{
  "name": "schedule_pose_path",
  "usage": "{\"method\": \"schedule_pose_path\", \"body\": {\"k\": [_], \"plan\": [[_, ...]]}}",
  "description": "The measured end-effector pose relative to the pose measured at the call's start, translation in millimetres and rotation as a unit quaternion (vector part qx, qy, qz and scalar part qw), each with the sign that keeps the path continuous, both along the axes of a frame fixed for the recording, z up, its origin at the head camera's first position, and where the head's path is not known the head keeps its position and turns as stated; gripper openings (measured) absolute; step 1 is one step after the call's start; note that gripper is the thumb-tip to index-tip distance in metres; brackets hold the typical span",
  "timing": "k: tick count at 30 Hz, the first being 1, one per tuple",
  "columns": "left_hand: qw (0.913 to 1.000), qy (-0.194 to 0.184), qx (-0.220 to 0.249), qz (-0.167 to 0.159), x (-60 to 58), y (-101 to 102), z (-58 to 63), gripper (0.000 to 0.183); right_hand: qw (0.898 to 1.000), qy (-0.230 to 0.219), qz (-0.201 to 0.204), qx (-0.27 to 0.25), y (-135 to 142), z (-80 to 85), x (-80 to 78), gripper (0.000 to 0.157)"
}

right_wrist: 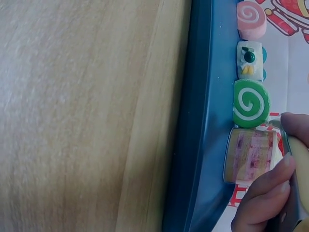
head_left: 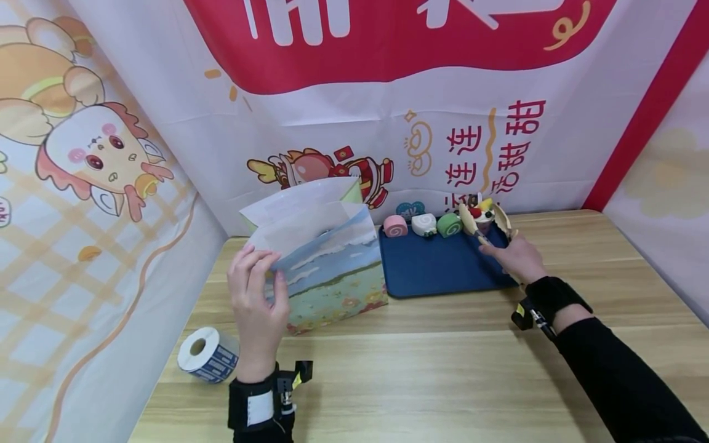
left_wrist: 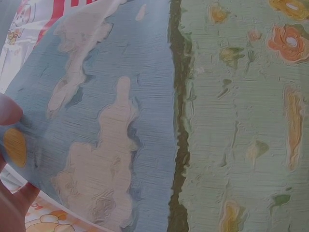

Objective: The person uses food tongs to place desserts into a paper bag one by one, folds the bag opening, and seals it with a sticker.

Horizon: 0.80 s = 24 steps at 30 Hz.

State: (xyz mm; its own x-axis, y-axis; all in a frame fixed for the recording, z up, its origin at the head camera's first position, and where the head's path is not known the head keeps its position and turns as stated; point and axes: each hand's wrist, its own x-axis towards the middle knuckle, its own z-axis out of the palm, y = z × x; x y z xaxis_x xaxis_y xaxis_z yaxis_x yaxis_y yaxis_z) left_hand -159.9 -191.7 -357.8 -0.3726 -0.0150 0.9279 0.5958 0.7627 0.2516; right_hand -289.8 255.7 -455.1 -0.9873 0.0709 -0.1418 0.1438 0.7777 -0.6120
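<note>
My left hand (head_left: 257,301) pinches the left side of a paper bag (head_left: 338,264) near its open top. The bag stands upright, painted with blue sky above a flowered green field. In the left wrist view its printed face (left_wrist: 149,121) fills most of the picture. My right hand (head_left: 520,258) grips a pair of tongs (head_left: 501,221) with pale, broad ends. Those ends stand on either side of a fruit-topped piece of cake (right_wrist: 251,154), at the right end of a row at the back of a blue tray (head_left: 443,264).
Left of that cake sit a green swirl roll (head_left: 449,225), a white cake (head_left: 423,225) and a pink swirl roll (head_left: 395,226). A roll of labels (head_left: 207,355) stands near the table's left edge. Printed cloths hang behind and along the sides.
</note>
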Motion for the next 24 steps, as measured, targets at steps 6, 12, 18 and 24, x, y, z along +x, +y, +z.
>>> {"method": "schedule_pose_path", "body": {"k": [6, 12, 18, 24], "plan": [[1.0000, -0.006, 0.001, 0.002, -0.2, -0.1, 0.3, 0.023, 1.000, 0.006, 0.003, -0.006, -0.9, -1.3, -2.3, 0.079], [1.0000, -0.006, -0.001, -0.001, 0.0, 0.4, 0.7, 0.023, 1.000, 0.013, -0.001, -0.005, -1.7, -2.7, -2.6, 0.083], [1.0000, -0.010, -0.002, -0.002, 0.8, 0.0, -0.3, 0.023, 1.000, 0.017, -0.010, -0.021, -3.4, -4.1, 1.5, 0.083], [1.0000, -0.007, -0.001, -0.002, 1.1, -0.1, 0.5, 0.023, 0.999, 0.021, -0.012, -0.029, 1.5, -4.8, 5.5, 0.083]]}}
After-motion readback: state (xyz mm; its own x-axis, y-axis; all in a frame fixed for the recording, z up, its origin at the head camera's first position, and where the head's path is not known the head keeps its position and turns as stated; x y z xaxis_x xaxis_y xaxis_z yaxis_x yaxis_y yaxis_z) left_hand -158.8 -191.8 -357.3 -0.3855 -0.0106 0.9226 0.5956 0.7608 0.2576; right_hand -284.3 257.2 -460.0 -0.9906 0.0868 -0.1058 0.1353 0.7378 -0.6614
